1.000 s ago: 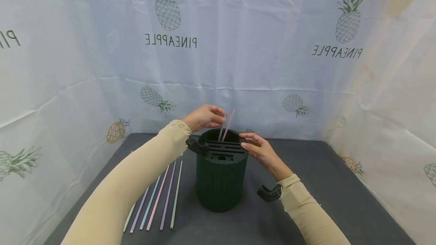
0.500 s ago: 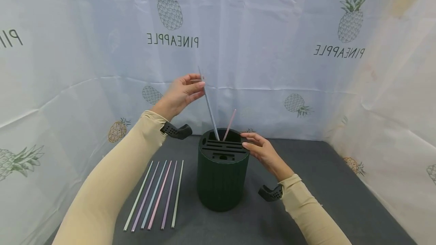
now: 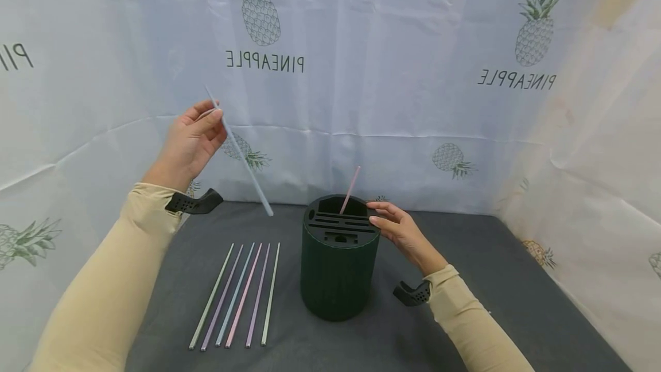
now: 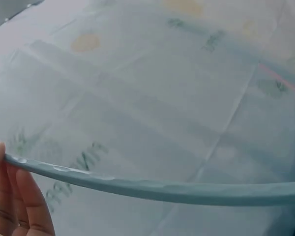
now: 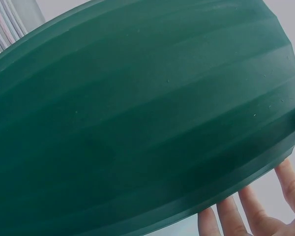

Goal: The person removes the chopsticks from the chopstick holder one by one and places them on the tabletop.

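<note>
Up at the left in the head view, my left hand (image 3: 191, 139) pinches a light blue chopstick (image 3: 248, 170) near its thin upper end. The chopstick slants down to the right, and its thicker end hangs above the table. In the left wrist view the chopstick (image 4: 187, 191) runs across from the thumb and fingers. A dark green ribbed utensil holder (image 3: 338, 280) with a slotted black top stands upright. My right hand (image 3: 405, 234) touches its right rim with the fingertips. One pink chopstick (image 3: 350, 188) leans out of the holder's rear opening.
Left of the holder, several chopsticks (image 3: 237, 297) in green, purple, blue and pink lie side by side on the dark grey table (image 3: 439, 337). A white curtain (image 3: 387, 102) printed with pineapples encloses the back and sides.
My left hand has drawn the blue chopstick up out of the holder and carried it left. The right hand stays at the rim, and the pink chopstick still leans in the holder.
</note>
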Action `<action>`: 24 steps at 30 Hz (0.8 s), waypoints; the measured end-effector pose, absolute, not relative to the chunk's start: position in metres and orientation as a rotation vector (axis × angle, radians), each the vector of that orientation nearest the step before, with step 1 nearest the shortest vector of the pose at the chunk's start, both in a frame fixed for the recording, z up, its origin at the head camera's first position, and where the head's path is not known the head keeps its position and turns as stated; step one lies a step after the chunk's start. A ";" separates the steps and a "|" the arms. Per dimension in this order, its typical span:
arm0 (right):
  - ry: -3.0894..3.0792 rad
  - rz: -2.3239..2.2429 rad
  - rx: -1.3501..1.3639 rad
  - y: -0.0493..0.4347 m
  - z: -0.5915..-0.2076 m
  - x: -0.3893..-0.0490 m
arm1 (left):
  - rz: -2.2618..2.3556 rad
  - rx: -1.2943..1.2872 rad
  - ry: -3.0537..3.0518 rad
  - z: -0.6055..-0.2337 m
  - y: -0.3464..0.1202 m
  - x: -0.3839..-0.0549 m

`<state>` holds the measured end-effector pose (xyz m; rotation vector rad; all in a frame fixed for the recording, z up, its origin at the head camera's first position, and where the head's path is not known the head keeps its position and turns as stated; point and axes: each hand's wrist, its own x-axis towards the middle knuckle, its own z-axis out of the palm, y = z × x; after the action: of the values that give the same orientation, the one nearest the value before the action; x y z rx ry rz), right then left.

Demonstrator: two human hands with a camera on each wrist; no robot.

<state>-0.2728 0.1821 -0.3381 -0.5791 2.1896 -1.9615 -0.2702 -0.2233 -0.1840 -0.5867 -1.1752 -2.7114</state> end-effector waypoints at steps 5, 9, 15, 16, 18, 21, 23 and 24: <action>2.189 -1.958 -0.576 0.182 -0.339 -0.274 | -2.677 -0.462 -1.323 -0.217 -0.259 -0.264; 2.188 -1.959 -0.577 0.182 -0.339 -0.275 | -2.673 -0.347 -1.495 -0.249 -0.282 -0.262; 2.187 -1.961 -0.596 0.182 -0.339 -0.273 | -2.584 -0.197 -1.834 -0.302 -0.307 -0.264; 2.188 -1.961 -0.596 0.182 -0.338 -0.273 | -2.568 -0.169 -1.884 -0.310 -0.310 -0.264; 2.184 -1.966 -0.591 0.182 -0.339 -0.274 | -2.545 -0.108 -1.967 -0.326 -0.317 -0.265; 2.184 -1.967 -0.590 0.181 -0.339 -0.274 | -2.522 -0.028 -2.053 -0.345 -0.325 -0.265; 2.186 -1.967 -0.591 0.181 -0.340 -0.274 | -2.502 -0.008 -2.112 -0.356 -0.331 -0.267; 2.188 -1.966 -0.592 0.182 -0.340 -0.275 | -2.486 -0.011 -2.147 -0.361 -0.333 -0.268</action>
<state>-0.2746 0.1816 -0.3398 -0.5916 2.1884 -1.9664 -0.2676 -0.3328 -0.3610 -0.0107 -2.1468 -2.4856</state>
